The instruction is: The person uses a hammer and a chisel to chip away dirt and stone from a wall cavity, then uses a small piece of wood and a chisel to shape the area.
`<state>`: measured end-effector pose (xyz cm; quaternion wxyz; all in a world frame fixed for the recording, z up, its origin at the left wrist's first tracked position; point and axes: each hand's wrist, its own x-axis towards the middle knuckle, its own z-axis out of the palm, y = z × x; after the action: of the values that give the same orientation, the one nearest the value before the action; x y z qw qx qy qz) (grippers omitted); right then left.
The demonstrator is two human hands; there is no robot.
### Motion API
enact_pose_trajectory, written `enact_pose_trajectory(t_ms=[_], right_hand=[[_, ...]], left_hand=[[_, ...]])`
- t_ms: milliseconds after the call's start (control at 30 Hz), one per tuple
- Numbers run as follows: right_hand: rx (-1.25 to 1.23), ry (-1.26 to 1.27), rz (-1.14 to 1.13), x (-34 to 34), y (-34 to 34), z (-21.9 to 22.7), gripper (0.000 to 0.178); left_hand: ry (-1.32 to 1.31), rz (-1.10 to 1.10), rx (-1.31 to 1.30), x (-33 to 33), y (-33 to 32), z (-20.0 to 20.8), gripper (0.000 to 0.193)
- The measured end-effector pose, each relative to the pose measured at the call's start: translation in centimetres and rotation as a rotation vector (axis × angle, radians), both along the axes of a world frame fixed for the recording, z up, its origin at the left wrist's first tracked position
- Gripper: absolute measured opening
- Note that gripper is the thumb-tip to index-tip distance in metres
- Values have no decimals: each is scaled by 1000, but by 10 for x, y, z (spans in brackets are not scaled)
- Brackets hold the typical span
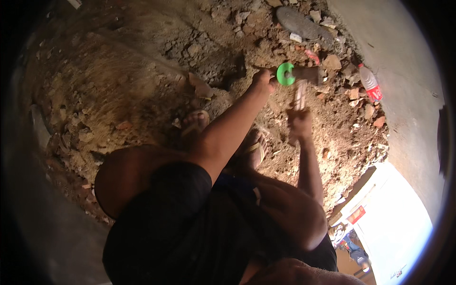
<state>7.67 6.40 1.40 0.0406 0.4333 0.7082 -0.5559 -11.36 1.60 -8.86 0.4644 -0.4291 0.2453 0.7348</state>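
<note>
My left hand (pixel 264 81) is closed around a chisel, mostly hidden by the fingers, with a round bright green hand guard (pixel 285 74) at its end. In my right hand (pixel 299 122) is the wooden handle of a hammer (pixel 306 74), gripped partway along. The hammer's dark metal head, slightly blurred, is right beside the guard; I cannot tell whether it touches the chisel's end. Both hands are out over broken earth and rubble (pixel 342 121), past my feet in sandals (pixel 256 148). The chisel's tip is not clearly visible.
A clear plastic bottle with a red label (pixel 369 83) lies at the right edge of the rubble, against a smooth grey surface (pixel 380 28). A flat grey oval piece (pixel 304 23) is at the far side. Toward the lower right, a person (pixel 356 251) shows near a bright opening.
</note>
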Motion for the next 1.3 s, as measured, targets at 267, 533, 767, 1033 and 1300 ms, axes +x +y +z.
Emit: enact_pose_trajectory(t_ms=[267, 533, 767, 1033, 1300], right_hand=[[705, 1024, -229, -65, 0, 175, 7], [306, -78, 30, -20, -8, 43, 22], [866, 727, -182, -59, -2, 174, 2], [316, -75, 154, -6, -6, -6, 25], [963, 494, -152, -39, 2, 149, 13]], left_hand=[[-75, 112, -8, 6, -27, -10, 25], [-53, 45, -57, 17, -16, -8, 20], [-107, 134, -44, 7, -26, 7, 30], [21, 23, -5, 11, -24, -18, 31], [-6, 51, -96, 11, -27, 20, 27]])
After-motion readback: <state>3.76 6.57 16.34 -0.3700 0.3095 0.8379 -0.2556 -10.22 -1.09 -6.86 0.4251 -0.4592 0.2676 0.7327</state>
